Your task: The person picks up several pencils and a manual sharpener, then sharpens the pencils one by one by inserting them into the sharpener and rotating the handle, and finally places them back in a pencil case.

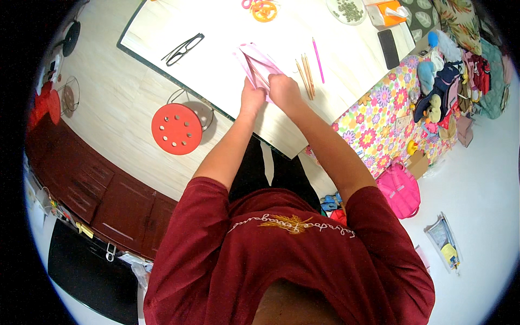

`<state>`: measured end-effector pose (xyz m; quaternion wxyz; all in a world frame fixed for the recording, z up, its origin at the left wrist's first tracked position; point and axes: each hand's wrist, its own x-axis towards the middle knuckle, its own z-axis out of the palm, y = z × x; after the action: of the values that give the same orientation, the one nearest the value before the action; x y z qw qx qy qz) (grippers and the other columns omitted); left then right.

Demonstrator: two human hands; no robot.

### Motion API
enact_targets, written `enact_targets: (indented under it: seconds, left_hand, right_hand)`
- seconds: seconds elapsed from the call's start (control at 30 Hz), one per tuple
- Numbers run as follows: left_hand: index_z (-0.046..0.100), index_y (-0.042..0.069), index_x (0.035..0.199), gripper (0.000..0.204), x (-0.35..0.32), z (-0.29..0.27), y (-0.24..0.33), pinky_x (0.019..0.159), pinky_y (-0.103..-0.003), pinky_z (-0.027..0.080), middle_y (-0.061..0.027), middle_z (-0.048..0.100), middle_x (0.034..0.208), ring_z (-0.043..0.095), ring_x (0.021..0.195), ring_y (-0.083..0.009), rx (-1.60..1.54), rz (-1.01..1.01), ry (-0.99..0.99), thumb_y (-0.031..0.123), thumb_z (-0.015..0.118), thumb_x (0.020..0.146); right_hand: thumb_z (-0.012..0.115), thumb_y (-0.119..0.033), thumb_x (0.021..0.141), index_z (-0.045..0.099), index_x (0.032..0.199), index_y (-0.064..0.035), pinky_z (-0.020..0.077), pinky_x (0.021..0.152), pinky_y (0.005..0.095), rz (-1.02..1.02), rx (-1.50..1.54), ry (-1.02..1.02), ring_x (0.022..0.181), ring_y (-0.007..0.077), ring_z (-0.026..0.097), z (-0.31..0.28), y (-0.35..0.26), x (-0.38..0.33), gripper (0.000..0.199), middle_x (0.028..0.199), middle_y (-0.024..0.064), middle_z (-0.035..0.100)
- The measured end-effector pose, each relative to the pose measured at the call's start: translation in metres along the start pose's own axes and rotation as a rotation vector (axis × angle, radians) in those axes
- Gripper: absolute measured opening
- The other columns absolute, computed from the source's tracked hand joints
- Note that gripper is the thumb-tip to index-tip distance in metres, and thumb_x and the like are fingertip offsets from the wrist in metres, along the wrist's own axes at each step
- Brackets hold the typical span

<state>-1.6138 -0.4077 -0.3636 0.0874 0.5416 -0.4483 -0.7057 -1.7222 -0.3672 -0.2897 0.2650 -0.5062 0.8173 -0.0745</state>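
Observation:
A soft pink pouch, which looks like a pencil case, is held over the near part of the white table with its mouth spread apart. My left hand is closed round its near left side. At its near right edge, my right hand is closed, with the fingertips turned in and hidden. A thin brownish strip shows inside the pouch; I cannot tell what it is. Just right of my right hand lie several wooden pencils, and a pink pencil lies beyond them. Black-framed glasses rest to the left.
On the table's far side are an orange ring-shaped item, a plate of green bits, a tissue box and a black phone. A red stool stands left. Right are a flowered cover and pink backpack.

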Motion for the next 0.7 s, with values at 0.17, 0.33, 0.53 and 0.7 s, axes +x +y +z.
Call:
enact_targets:
  seconds: [0.17,0.33,0.53,0.7]
  left_hand:
    - [0.039,0.000,0.129,0.060,-0.010,0.003,0.013,0.092,-0.032,0.040,-0.0178,0.055,0.117,0.053,0.109,-0.0291,-0.088,-0.004,-0.034,-0.004,0.044,0.069]
    - [0.039,0.000,0.128,0.061,-0.016,0.001,0.027,0.091,-0.032,0.041,-0.0131,0.053,0.117,0.052,0.109,-0.0244,-0.262,-0.036,-0.128,-0.009,0.044,0.068]
    - [0.034,0.002,0.129,0.067,-0.012,-0.002,0.030,0.093,-0.032,0.041,-0.0108,0.052,0.117,0.051,0.109,-0.0234,-0.395,-0.108,-0.190,-0.012,0.049,0.066]
    - [0.027,0.004,0.131,0.071,0.008,0.000,-0.010,0.092,-0.032,0.042,-0.0096,0.050,0.117,0.051,0.109,-0.0233,-0.309,-0.067,-0.235,-0.012,0.051,0.066]
  right_hand:
    - [0.059,-0.007,0.071,0.060,0.082,-0.0014,0.0505,0.067,0.0407,-0.032,-0.049,-0.026,0.074,0.0329,0.063,0.026,0.005,0.018,0.013,0.080,0.0208,0.061]
    - [0.057,-0.016,0.077,0.063,0.085,-0.0031,0.0483,0.069,0.0416,0.084,0.055,-0.291,0.076,0.0326,0.062,0.016,0.010,0.038,0.016,0.083,0.0211,0.063]
    - [0.049,-0.017,0.080,0.067,0.084,0.0037,0.0497,0.076,0.0396,0.187,0.038,-0.572,0.084,0.0327,0.064,0.004,0.001,0.061,0.028,0.091,0.0244,0.064]
    - [0.051,-0.013,0.076,0.067,0.085,0.0053,0.0489,0.079,0.0386,0.316,0.058,-0.794,0.087,0.0313,0.065,-0.009,-0.011,0.066,0.026,0.092,0.0243,0.064]
